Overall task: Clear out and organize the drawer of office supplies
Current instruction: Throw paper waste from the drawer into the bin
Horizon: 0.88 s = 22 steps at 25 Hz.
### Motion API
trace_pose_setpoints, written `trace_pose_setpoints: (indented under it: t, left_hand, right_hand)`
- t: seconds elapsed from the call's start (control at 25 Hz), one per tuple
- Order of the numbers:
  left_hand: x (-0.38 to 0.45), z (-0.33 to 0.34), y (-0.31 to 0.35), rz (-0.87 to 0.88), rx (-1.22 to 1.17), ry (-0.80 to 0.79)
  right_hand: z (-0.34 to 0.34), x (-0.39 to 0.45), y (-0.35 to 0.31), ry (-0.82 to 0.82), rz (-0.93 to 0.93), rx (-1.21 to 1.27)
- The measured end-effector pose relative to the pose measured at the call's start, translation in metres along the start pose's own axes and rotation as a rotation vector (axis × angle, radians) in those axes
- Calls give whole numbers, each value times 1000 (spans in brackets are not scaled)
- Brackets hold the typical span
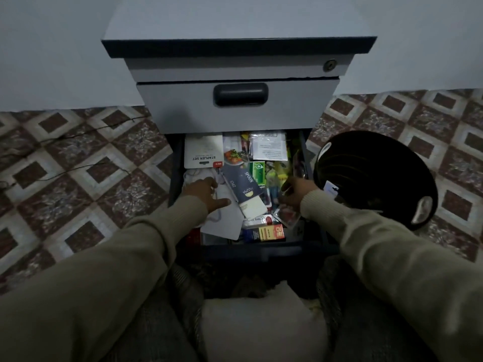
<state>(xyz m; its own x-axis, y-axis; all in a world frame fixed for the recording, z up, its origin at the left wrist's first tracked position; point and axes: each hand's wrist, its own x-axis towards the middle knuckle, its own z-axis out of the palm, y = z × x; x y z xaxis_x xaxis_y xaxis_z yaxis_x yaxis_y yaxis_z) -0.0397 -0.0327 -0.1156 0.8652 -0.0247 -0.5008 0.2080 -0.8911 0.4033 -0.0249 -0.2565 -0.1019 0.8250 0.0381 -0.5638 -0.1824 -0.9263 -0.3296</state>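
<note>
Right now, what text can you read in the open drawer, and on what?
"STAPLER SET": white card, upside down, drawer's back left.
"SPOON" and "2PCS": dark blue sleeve, mid-drawer.
White leaflet in clear bag: print too small.
Red tag on the card: blurred.
Orange and blue box, front: print blurred.

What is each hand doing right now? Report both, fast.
Left hand: open, fingers spread flat on the white papers in the dark open drawer.
Right hand: fingers curled among the packets; any hold cannot be told.
</note>
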Motion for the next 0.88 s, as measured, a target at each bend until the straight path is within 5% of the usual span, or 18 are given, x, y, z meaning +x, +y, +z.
trace_pose_setpoints:
  t: [0.48,0.68,0.88]
  left_hand:
    - [18,24,-21,-102,222,-30]
    - [25,26,-23,-142,24,112]
    - [23,27,-25,-206,6,118]
  right_hand:
    - [48,24,-35,36,195,286]
    - [43,22,-34,-25,247,683]
    - [18,15,-19,22,262,731]
